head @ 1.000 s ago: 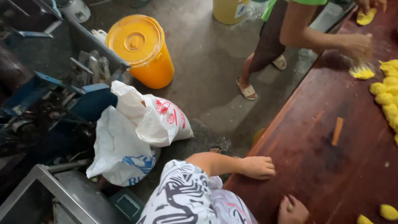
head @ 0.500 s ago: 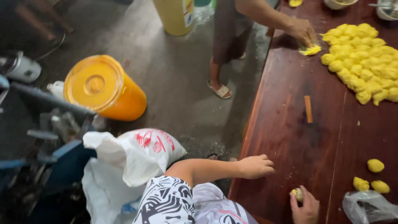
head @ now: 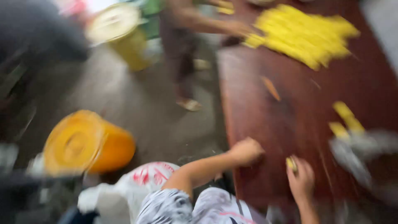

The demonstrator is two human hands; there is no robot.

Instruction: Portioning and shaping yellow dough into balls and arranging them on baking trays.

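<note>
The view is heavily blurred. My left hand rests with curled fingers on the near edge of a dark red-brown wooden table; nothing shows in it. My right hand lies on the table a little to the right, closed around a small yellow piece. Two more yellow pieces lie farther right, beside a crumpled clear plastic bag.
A big pile of yellow pieces covers the table's far end, where another person reaches with one hand. A small orange stick lies mid-table. On the floor stand an orange bucket, a yellow bucket and a white sack.
The view has swung down and right and blurred. My right hand, first empty, closed on a small yellow piece half a second ago and still holds it. My left hand stays at the table edge.
</note>
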